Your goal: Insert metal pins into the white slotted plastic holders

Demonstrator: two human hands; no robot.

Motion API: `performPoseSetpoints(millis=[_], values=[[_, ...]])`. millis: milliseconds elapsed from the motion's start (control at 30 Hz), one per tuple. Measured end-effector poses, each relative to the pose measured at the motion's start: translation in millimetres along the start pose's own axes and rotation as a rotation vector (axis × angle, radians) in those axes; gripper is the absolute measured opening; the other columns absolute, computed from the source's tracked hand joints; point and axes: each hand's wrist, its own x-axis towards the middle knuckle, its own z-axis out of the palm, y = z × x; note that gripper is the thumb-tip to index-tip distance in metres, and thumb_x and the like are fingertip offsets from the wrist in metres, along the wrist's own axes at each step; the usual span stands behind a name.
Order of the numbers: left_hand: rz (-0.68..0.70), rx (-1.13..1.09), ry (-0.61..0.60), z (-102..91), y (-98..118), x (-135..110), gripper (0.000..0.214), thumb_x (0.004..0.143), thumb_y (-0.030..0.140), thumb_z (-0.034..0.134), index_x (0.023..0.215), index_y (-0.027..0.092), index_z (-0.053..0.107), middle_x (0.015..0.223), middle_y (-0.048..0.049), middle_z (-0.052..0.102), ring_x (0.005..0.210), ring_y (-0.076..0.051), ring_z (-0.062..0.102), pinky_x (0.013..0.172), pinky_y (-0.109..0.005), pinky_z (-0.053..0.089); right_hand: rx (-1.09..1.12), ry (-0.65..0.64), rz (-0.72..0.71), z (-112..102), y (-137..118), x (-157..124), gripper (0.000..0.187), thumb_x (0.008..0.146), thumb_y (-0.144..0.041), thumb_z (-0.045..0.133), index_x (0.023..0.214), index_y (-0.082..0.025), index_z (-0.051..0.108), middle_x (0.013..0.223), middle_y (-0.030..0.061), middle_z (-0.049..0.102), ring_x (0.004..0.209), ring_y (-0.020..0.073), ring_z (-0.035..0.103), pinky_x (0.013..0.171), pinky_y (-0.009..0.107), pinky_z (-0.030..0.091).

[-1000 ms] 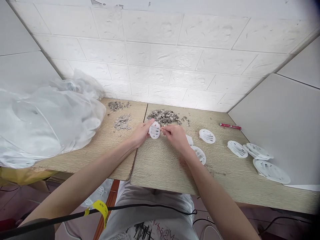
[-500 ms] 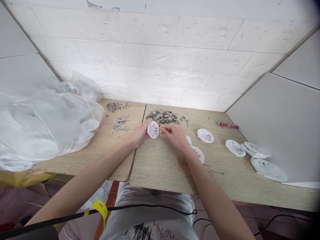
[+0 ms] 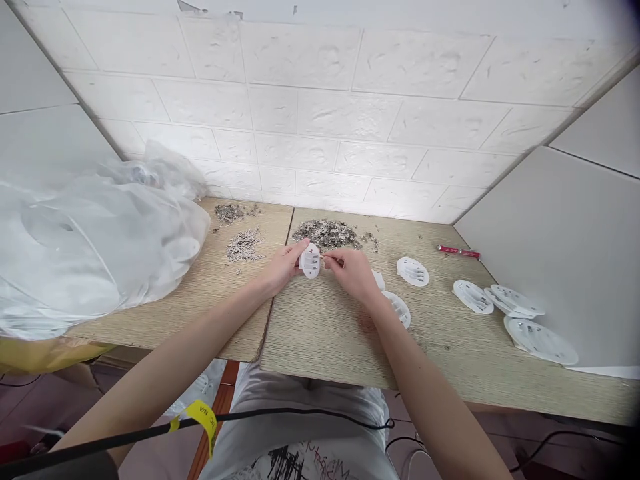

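Note:
My left hand (image 3: 284,267) grips a round white plastic battery housing (image 3: 311,261) by its left edge, tilted so its slots face me. Metal contacts show in the slots. At the housing's right edge, my right hand (image 3: 350,268) pinches something small and thin that I cannot make out. Just behind both hands lies a heap of small metal contact pieces (image 3: 327,233). More white housings, one of them (image 3: 399,310) partly hidden by my right forearm, lie to the right, and another housing (image 3: 413,271) sits further over.
Two smaller piles, springs (image 3: 243,245) and metal bits (image 3: 230,213), lie on the left of the wooden table (image 3: 320,333). A large clear plastic bag (image 3: 100,247) fills the far left. A red pen (image 3: 458,252) and several housings (image 3: 540,340) are by the right partition. A black cable (image 3: 300,411) crosses below.
The housing in my left hand has shifted slightly right and turned, so it looks narrower. My right hand stays pinched at its edge. The view has shifted a little.

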Motion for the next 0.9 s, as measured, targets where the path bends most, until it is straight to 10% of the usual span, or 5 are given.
performPoseSetpoints(millis=[900], values=[[0.028, 0.001, -0.061, -2.3, -2.6, 1.1, 0.039, 0.081, 0.050, 0.064, 0.082, 0.011, 0.064, 0.084, -0.0100, 0.070, 0.077, -0.018, 0.065, 0.079, -0.033, 0.050, 0.027, -0.006, 0.018, 6.6, 0.1, 0.7, 0.026, 0.087, -0.017, 0.048, 0.068, -0.018, 0.066, 0.069, 0.0019, 0.067, 0.065, 0.0151, 0.055, 0.063, 0.025, 0.034]])
